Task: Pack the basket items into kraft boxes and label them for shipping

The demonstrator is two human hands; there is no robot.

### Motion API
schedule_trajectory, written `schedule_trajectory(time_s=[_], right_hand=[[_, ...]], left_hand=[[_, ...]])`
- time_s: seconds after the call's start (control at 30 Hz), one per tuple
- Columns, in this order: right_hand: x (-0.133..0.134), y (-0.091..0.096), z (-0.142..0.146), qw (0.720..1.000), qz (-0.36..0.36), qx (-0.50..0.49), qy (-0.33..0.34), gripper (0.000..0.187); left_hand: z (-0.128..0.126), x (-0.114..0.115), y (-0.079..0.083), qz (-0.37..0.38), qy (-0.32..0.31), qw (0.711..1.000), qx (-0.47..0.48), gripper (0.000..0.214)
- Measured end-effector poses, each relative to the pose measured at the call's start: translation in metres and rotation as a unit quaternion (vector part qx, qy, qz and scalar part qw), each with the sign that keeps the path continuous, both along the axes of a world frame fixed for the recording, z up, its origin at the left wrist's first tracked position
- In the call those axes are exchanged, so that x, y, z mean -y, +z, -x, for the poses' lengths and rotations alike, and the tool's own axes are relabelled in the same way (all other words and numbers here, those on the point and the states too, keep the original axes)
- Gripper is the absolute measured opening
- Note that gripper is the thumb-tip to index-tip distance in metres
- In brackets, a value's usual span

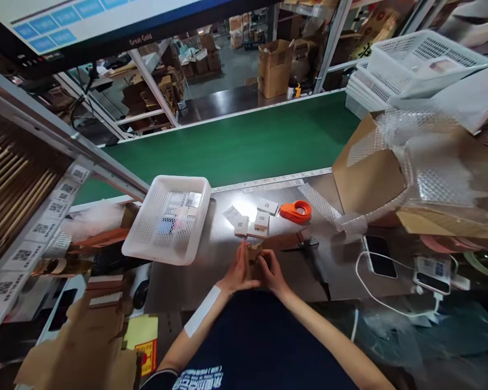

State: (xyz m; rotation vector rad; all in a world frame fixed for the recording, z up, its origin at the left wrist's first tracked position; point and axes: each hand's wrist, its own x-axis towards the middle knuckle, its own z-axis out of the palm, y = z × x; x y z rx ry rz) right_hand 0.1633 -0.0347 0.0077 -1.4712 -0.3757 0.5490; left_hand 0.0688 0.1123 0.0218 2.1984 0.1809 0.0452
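Observation:
Between my hands, close to my body, is a small brown cardboard box [254, 252], partly hidden by my fingers. My left hand [236, 272] grips its left side, and my right hand [271, 271] pinches it from the right. Just beyond lie several small white boxes [262, 220] and a printed paper slip [231, 215]. An orange tape dispenser [296, 212] rests right of these boxes. Beside my right hand is a black-handled tool [315, 262], its exact kind unclear. The white plastic basket [199, 227] on the left contains several small labelled packets [179, 211].
A green conveyor belt [236, 141] runs behind the metal table [211, 276]. At right stand an open carton [370, 168] with bubble wrap [443, 168] and stacked white baskets [423, 54]. A phone [380, 257] and a white cable [361, 281] lie nearby. A monitor [106, 38] overhangs the upper left.

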Motion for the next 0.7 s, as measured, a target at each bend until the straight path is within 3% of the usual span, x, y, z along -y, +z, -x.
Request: schedule_trajectory(time_s=[0.13, 0.27, 0.33, 0.47, 0.6, 0.7], right_hand=[[-0.001, -0.002, -0.003, 0.990, -0.008, -0.140, 0.000, 0.056], [0.022, 0.010, -0.020, 0.987, 0.008, -0.160, -0.019, 0.065], [0.036, 0.019, -0.033, 0.989, 0.027, -0.146, -0.012, 0.065], [0.046, 0.028, -0.053, 0.983, 0.069, -0.152, 0.072, 0.064], [0.036, 0.017, -0.059, 0.960, 0.067, -0.241, 0.129, 0.051], [0.030, 0.008, -0.056, 0.969, 0.092, -0.199, 0.115, 0.043]], left_hand=[[-0.004, 0.003, 0.016, -0.059, -0.029, 0.996, -0.064, 0.144], [-0.012, 0.013, 0.026, -0.084, -0.025, 0.991, -0.100, 0.144], [-0.016, 0.017, 0.027, -0.083, -0.024, 0.991, -0.103, 0.144], [-0.021, 0.019, 0.023, -0.062, -0.017, 0.995, -0.074, 0.142], [-0.020, 0.020, 0.017, -0.043, 0.009, 0.998, -0.037, 0.128], [-0.018, 0.023, 0.016, -0.055, 0.037, 0.997, -0.038, 0.122]])
